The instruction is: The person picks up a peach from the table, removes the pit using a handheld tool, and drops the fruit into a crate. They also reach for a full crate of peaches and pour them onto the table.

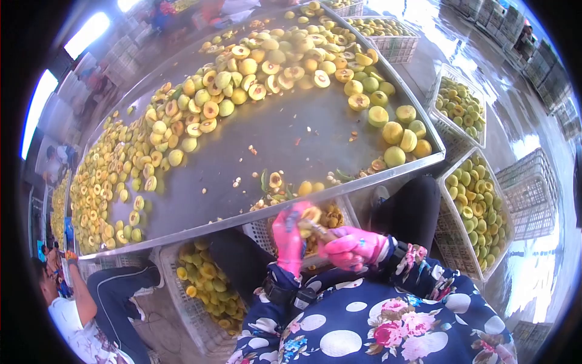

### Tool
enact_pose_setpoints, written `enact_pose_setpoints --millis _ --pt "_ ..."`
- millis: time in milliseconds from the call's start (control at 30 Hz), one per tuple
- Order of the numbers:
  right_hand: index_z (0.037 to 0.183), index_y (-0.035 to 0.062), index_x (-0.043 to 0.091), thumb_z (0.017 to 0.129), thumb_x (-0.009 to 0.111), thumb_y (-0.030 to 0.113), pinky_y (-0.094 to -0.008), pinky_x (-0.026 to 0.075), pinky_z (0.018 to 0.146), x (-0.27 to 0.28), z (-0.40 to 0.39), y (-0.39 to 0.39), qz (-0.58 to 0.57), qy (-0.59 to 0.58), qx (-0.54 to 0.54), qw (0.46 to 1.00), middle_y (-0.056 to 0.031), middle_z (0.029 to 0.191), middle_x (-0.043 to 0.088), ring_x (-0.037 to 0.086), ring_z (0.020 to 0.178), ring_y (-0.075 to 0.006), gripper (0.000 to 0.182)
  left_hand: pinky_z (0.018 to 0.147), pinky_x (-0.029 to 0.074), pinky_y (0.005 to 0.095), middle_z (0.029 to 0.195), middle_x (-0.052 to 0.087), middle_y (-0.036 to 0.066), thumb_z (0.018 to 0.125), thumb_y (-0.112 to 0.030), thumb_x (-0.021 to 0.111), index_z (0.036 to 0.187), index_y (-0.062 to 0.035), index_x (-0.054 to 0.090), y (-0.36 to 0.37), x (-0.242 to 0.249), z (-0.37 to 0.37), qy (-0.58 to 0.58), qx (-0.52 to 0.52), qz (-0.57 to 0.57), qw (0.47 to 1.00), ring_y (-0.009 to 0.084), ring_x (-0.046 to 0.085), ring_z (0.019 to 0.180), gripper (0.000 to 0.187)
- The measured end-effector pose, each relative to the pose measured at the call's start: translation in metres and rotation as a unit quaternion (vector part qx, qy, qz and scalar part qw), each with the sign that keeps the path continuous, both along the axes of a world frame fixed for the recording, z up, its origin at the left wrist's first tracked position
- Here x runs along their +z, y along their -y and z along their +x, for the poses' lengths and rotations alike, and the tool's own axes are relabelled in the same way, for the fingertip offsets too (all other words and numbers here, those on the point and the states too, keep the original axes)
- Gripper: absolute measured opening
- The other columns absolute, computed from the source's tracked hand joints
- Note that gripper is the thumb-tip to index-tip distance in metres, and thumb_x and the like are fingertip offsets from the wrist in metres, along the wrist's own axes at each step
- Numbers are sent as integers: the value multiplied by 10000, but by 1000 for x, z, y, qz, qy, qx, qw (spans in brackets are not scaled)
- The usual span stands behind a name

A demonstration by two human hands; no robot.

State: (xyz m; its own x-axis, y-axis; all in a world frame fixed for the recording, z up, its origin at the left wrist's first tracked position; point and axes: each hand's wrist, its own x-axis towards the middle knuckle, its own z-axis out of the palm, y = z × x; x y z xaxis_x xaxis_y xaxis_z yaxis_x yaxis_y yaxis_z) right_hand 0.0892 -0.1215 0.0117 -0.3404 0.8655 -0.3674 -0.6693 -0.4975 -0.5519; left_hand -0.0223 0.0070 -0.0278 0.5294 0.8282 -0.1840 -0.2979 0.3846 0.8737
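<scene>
My left hand (pixel 288 239), in a pink glove, is closed around a yellow peach half (pixel 311 215) just over the table's front edge. My right hand (pixel 351 249), also gloved in pink, grips the handle of a small pitting tool (pixel 317 229). The tool's metal end points at the cut face of the fruit; motion blur hides its exact shape and whether it touches. Below both hands, between my knees, stands a crate (pixel 260 233) with fruit pieces and scraps in it.
A metal table (pixel 254 130) carries many whole and halved peaches (pixel 242 73), with pits and scraps near its front edge. Fruit-filled crates stand at right (pixel 476 209) and left (pixel 209 291). A co-worker (pixel 85 315) sits at far left. An empty-looking crate (pixel 530 188) is far right.
</scene>
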Motion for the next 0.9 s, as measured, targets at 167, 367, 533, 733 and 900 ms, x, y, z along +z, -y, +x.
enact_pose_setpoints --millis 167,367,533,733,900 --pt "839 80 478 872 552 266 -189 321 344 -26 9 7 -87 221 73 969 30 553 447 406 391 -54 203 693 496 332 825 650 138 797 -141 668 892 -36 666 -21 35 -40 -347 23 518 782 277 642 769 142" --pt "1030 47 504 886 556 260 -233 344 379 -8 10 8 -58 358 143 921 23 580 434 411 428 -63 262 764 462 398 898 637 181 772 -146 662 940 9 637 -99 36 -204 -562 60 471 677 308 604 856 230" --pt "877 41 502 878 534 269 -246 362 430 -5 24 -2 -14 359 148 921 -3 582 463 458 472 -85 230 882 432 380 1033 606 175 748 -198 695 1045 -1 600 -119 57 -206 -581 37 441 683 306 572 998 368" --pt "888 34 514 853 527 236 -299 386 424 -38 44 -21 57 430 247 867 -40 594 478 479 480 -154 206 909 428 351 1074 601 160 782 -219 676 1097 0 589 -141 97 -11 -390 -172 562 709 279 568 1039 394" --pt "903 20 509 828 528 260 -320 434 459 -84 61 -30 36 382 271 883 -72 625 518 519 515 -177 252 954 414 377 1177 565 158 758 -256 684 1163 -77 569 -134 103 176 -257 -268 655 659 303 522 1116 458"
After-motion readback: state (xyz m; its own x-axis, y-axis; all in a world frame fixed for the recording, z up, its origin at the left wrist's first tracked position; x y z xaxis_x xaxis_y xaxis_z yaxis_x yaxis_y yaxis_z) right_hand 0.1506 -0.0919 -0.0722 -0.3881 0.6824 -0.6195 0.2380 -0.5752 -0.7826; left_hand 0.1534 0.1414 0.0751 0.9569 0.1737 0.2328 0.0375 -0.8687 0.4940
